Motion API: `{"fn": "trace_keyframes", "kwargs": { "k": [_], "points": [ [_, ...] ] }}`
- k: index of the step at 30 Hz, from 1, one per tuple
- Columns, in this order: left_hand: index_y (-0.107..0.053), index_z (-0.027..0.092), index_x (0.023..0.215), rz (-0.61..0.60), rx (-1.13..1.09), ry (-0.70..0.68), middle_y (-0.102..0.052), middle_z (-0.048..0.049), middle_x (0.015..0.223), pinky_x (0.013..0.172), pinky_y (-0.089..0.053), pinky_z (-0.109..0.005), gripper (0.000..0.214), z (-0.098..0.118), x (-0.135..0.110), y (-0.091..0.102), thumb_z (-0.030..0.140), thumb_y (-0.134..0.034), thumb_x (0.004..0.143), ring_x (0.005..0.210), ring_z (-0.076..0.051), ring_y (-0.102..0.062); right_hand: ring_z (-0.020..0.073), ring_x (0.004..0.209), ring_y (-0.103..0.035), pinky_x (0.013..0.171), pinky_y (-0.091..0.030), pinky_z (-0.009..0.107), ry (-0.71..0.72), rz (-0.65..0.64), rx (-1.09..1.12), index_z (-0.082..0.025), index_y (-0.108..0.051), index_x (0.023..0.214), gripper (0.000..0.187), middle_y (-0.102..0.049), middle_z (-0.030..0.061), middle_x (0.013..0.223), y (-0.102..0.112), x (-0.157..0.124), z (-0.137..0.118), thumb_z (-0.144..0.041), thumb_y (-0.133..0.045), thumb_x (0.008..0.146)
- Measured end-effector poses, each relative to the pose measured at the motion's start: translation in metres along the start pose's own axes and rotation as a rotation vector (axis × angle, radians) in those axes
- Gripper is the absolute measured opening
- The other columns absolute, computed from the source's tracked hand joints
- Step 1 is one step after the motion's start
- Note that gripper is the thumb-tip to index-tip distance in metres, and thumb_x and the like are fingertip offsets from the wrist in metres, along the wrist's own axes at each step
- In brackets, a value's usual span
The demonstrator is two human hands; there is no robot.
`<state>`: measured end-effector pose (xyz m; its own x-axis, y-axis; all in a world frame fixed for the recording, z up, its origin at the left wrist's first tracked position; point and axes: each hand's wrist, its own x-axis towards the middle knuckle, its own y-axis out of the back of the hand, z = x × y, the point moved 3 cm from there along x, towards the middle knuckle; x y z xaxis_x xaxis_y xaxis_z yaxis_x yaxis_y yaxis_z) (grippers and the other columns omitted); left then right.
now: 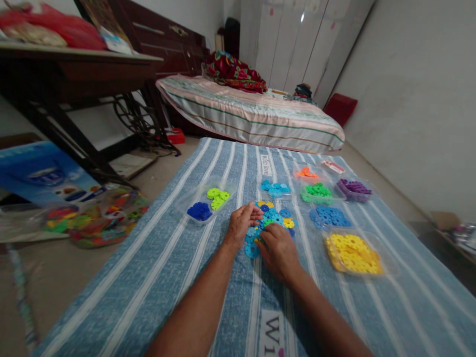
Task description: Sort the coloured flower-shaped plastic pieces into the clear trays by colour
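Hands close together on the mixed disc pile (278, 217): left hand (242, 224) at its left edge, right hand (278, 252) covering its near side; grips unclear.

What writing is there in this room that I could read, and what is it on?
"Wi": large letters on a white patch of the blue striped cloth, cut off at the lower edge.
Upper white patch on that cloth: perhaps "White love", too small to be sure.
Blue box on the floor: print blurred, unreadable.
Small card at the cloth's far end: unreadable.
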<state>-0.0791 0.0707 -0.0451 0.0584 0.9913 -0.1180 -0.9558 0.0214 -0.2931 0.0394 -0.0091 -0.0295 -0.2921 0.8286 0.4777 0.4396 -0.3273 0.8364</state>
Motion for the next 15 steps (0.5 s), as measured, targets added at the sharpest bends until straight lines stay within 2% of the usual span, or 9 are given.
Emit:
{"fn": "trace_keyframes", "kwargs": {
  "k": [3, 6, 10, 15],
  "points": [
    [-0.066, 0.013, 0.078, 0.003, -0.027, 0.005, -0.073, -0.0125, 0.082, 0.064, -0.050, -0.025, 0.053, 0.002, -0.001, -0.001, 0.065, -0.065, 0.071, 0.075, -0.019, -0.069, 0.0295, 0.118, -0.050, 0.097, -0.045, 0.043, -0.027, -0.034, -0.048, -0.018, -0.068, 0.095, 0.013, -0.063, 0.0116, 0.114, -0.010, 0.013, -0.006, -0.025, -0.066, 0.084],
    [-0.065, 0.013, 0.078, 0.008, -0.057, -0.002, -0.073, -0.0119, 0.083, 0.067, -0.051, -0.026, 0.053, 0.004, -0.002, -0.002, 0.065, -0.067, 0.069, 0.079, -0.019, -0.069, 0.0324, 0.125, -0.045, 0.101, -0.042, 0.048, -0.061, -0.083, -0.075, -0.017, -0.069, 0.101, 0.022, -0.059, 0.0148, 0.125, -0.020, 0.020, -0.008, -0.029, -0.070, 0.082],
    [-0.065, 0.012, 0.077, 0.019, -0.057, -0.003, -0.073, -0.0124, 0.086, 0.072, -0.052, -0.029, 0.053, 0.004, -0.002, -0.003, 0.064, -0.067, 0.070, 0.081, -0.020, -0.069, 0.0346, 0.125, -0.045, 0.098, -0.043, 0.051, -0.055, -0.090, -0.098, -0.017, -0.070, 0.093, 0.012, -0.059, 0.0179, 0.124, -0.025, 0.023, -0.007, -0.025, -0.066, 0.085],
    [-0.066, 0.013, 0.079, 0.020, -0.065, 0.003, -0.073, -0.0138, 0.088, 0.075, -0.053, -0.032, 0.052, 0.003, -0.001, -0.002, 0.065, -0.065, 0.071, 0.086, -0.023, -0.070, 0.0311, 0.119, -0.049, 0.092, -0.045, 0.047, -0.022, -0.027, -0.092, -0.020, -0.070, 0.087, 0.013, -0.063, 0.0142, 0.110, -0.024, 0.017, -0.005, -0.020, -0.057, 0.090]
  ]
}}
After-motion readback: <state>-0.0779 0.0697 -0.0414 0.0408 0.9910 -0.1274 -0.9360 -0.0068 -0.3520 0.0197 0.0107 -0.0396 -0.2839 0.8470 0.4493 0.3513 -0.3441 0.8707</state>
